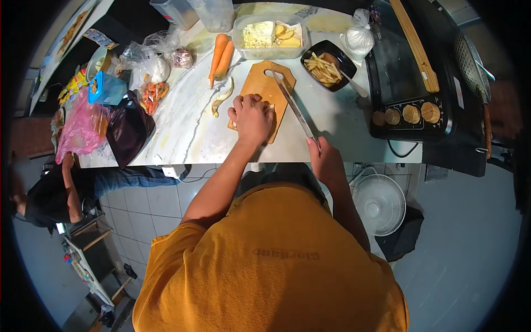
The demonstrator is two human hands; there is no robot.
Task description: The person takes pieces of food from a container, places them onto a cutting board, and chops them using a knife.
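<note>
My right hand (325,160) is closed around the handle of a long knife (298,117). The blade slants up and left over the right side of a wooden cutting board (264,82), its tip near the handle slot. On the board, my left hand (253,117) is curled with bent fingers, pressing down on something mostly hidden beneath it. Small pale bits show at the edges of those fingers. To the left lie two carrots (222,58) and a curled pale peel (223,98) on the marble counter (188,110).
Behind the board stands a plastic container (271,53) of shredded cabbage and sliced potato. A black bowl (347,61) holds cut fries. At right is a black oven (406,105) with wooden knobs; plastic bags (83,130) crowd the left. Another person (52,193) is at far left.
</note>
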